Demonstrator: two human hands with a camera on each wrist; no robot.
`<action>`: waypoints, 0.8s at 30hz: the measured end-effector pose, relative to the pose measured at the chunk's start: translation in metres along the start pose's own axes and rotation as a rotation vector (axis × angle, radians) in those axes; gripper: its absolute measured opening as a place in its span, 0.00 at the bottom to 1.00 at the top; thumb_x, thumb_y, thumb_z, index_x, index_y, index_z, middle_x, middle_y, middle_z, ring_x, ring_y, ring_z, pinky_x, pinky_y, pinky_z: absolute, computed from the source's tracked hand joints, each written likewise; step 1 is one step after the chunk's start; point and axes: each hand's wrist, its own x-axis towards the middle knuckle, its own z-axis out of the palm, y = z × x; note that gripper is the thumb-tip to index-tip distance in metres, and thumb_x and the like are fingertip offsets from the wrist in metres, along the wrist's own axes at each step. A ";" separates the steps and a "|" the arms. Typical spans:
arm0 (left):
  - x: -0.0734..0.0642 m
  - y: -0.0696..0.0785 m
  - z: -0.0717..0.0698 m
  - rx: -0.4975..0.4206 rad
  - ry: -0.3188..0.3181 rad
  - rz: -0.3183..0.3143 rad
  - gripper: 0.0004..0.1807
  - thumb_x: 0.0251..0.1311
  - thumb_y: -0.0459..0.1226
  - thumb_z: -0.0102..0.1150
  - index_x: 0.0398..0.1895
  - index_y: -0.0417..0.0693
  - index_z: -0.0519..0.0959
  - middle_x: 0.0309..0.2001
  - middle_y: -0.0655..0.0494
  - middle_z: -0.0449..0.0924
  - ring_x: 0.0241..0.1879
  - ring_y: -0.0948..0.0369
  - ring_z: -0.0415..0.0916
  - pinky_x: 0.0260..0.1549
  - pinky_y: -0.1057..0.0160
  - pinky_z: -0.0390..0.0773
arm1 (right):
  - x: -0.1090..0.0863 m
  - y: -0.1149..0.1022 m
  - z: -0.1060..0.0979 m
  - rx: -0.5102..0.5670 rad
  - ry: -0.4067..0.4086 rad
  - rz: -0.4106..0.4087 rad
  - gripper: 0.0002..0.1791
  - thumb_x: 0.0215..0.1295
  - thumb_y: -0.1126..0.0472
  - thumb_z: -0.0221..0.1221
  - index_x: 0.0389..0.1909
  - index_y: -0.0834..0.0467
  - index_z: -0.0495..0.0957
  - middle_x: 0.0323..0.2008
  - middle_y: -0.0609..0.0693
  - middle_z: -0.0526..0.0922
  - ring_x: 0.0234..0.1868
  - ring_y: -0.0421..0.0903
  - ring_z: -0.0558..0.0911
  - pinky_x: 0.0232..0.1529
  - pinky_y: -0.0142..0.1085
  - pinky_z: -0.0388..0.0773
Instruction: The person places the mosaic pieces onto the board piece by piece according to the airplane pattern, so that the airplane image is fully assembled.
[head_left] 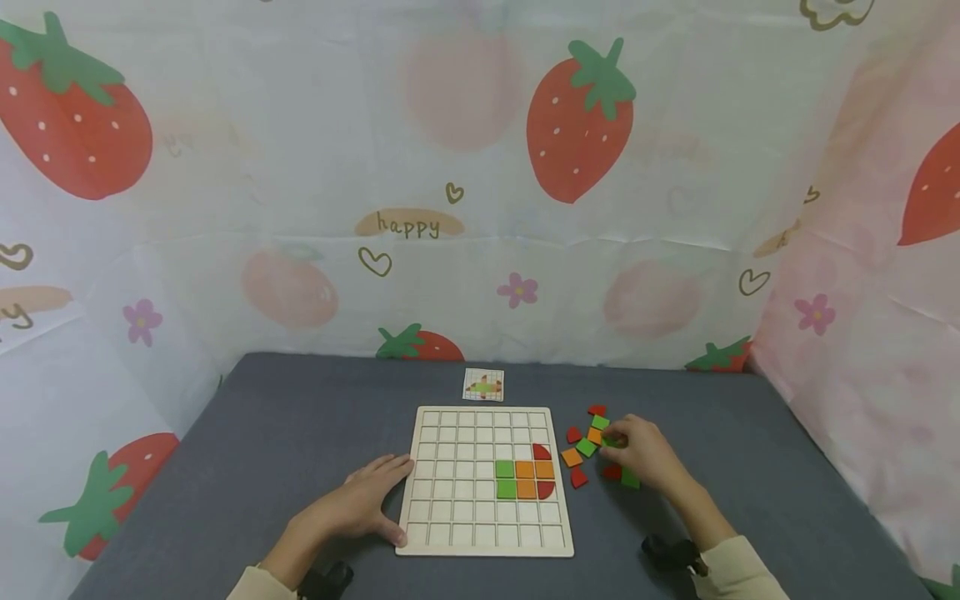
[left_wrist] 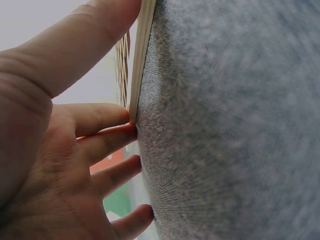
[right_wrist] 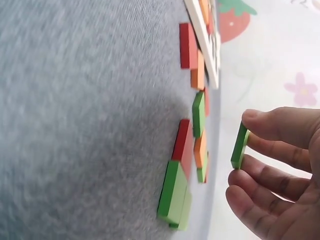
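In the head view, a pale wooden grid board [head_left: 450, 508] lies on the table with two green square tiles [head_left: 506, 479], three orange square tiles [head_left: 526, 479] and two red rounded tiles [head_left: 545, 490] on its right side. My left hand [head_left: 367, 498] rests at the board's left edge, thumb by the near corner. Its fingers look spread and fairly straight in the left wrist view. Above the loose pieces, my right hand [head_left: 647, 454] pinches a green square tile [right_wrist: 240, 145] between thumb and fingers, raised off the table in the right wrist view.
Loose red, green and orange tiles [head_left: 572, 457] lie scattered right of the board. More, a red one [right_wrist: 182, 145] and a green one [right_wrist: 172, 192], sit under the right hand. A small picture card [head_left: 483, 385] lies behind the board. Printed cloth [head_left: 480, 292] hangs behind the grey table.
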 end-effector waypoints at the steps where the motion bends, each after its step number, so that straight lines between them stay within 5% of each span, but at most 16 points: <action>1: 0.000 0.000 0.000 -0.001 -0.001 -0.001 0.58 0.34 0.46 0.79 0.72 0.38 0.61 0.74 0.42 0.58 0.75 0.40 0.48 0.65 0.30 0.51 | 0.000 -0.001 0.001 0.001 0.003 0.000 0.12 0.58 0.64 0.66 0.43 0.64 0.84 0.37 0.53 0.80 0.38 0.47 0.79 0.38 0.43 0.79; 24: 0.001 0.001 -0.001 0.012 -0.001 0.012 0.58 0.34 0.46 0.79 0.72 0.37 0.61 0.74 0.41 0.59 0.74 0.39 0.49 0.65 0.31 0.52 | -0.007 -0.031 0.010 0.038 -0.001 -0.016 0.12 0.57 0.63 0.68 0.41 0.61 0.85 0.37 0.49 0.79 0.36 0.43 0.77 0.37 0.37 0.78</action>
